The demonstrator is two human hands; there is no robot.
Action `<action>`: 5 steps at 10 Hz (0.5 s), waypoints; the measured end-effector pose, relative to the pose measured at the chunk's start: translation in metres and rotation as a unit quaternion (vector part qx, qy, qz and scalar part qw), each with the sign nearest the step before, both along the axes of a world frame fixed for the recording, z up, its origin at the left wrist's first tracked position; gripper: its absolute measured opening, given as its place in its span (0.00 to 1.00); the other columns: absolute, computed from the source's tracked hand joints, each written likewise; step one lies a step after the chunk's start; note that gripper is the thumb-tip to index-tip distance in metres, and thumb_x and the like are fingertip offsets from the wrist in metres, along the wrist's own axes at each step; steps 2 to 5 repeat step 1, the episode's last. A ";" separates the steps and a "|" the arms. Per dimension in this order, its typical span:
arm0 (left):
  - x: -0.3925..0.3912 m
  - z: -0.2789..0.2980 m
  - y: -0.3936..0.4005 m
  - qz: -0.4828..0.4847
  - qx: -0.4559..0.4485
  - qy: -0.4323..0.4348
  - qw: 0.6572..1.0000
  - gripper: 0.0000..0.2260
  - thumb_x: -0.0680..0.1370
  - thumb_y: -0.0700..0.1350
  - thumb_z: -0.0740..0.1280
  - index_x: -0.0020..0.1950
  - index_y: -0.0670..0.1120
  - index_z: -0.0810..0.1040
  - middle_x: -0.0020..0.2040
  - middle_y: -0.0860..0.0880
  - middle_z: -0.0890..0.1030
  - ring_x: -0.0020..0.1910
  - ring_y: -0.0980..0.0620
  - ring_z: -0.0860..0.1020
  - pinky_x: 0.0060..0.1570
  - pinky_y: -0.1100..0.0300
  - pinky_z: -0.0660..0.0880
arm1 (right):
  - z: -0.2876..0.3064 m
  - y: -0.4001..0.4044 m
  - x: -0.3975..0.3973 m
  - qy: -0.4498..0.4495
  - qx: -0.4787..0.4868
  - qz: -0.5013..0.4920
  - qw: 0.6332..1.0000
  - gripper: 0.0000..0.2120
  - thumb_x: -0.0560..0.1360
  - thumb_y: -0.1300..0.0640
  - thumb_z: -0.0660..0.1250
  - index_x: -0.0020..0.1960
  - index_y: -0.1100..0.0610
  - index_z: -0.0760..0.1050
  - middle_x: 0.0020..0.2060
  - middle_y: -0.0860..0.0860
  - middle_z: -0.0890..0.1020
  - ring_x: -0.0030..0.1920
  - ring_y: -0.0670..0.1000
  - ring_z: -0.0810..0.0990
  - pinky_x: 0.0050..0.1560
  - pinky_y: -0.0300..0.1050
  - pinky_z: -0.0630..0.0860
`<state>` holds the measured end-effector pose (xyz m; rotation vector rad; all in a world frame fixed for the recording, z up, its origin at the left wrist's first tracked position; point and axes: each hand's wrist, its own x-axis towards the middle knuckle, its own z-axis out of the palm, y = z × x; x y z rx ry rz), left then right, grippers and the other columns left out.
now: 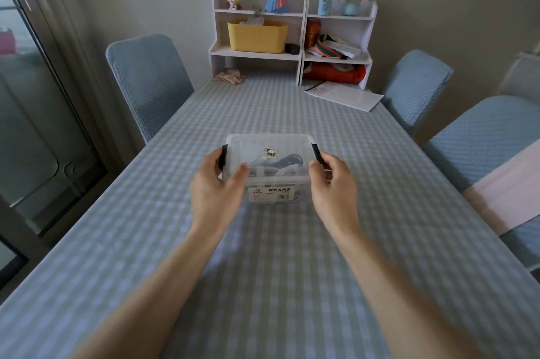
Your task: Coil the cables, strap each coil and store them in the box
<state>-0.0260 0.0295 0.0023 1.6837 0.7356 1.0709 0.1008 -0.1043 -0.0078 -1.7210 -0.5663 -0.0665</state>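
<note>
1. Left hand and right hand sit on opposite ends of the clear box, fingers curled at the black latches; whether either latch is actually gripped cannot be told.
2. Box rests mid-table on the checked tablecloth, lid on, dark and white cables visible inside.
3. Judgement: closing step. Press both latches evenly, keeping the box flat, and check the lid seats all round.
4. Shelf unit stands well apart at the far edge.
</note>
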 end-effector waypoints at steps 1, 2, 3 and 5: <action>-0.005 0.006 -0.002 -0.012 0.004 -0.004 1.000 0.15 0.75 0.42 0.71 0.61 0.48 0.81 0.48 0.58 0.84 0.48 0.65 0.81 0.44 0.69 0.76 | 0.002 -0.001 -0.001 0.026 0.001 0.007 1.000 0.12 0.80 0.50 0.64 0.62 0.49 0.77 0.55 0.46 0.79 0.51 0.41 0.79 0.45 0.27 0.73; -0.005 0.006 -0.002 -0.012 0.004 -0.004 1.000 0.15 0.75 0.42 0.71 0.61 0.48 0.81 0.48 0.58 0.84 0.48 0.65 0.81 0.44 0.69 0.76 | 0.002 -0.001 -0.001 0.026 0.001 0.007 1.000 0.12 0.80 0.50 0.64 0.62 0.49 0.77 0.55 0.46 0.79 0.51 0.41 0.79 0.45 0.27 0.73; -0.005 0.006 -0.002 -0.012 0.004 -0.004 1.000 0.15 0.75 0.42 0.71 0.61 0.48 0.81 0.48 0.58 0.84 0.48 0.65 0.81 0.44 0.69 0.76 | 0.002 -0.001 -0.001 0.026 0.001 0.007 1.000 0.12 0.80 0.50 0.64 0.62 0.49 0.77 0.55 0.46 0.79 0.51 0.41 0.79 0.45 0.27 0.73; -0.005 0.006 -0.002 -0.012 0.004 -0.004 1.000 0.15 0.75 0.42 0.71 0.61 0.48 0.81 0.48 0.58 0.84 0.48 0.65 0.81 0.44 0.69 0.76 | 0.002 -0.001 -0.001 0.026 0.001 0.007 1.000 0.12 0.80 0.50 0.64 0.62 0.49 0.77 0.55 0.46 0.79 0.51 0.41 0.79 0.45 0.27 0.73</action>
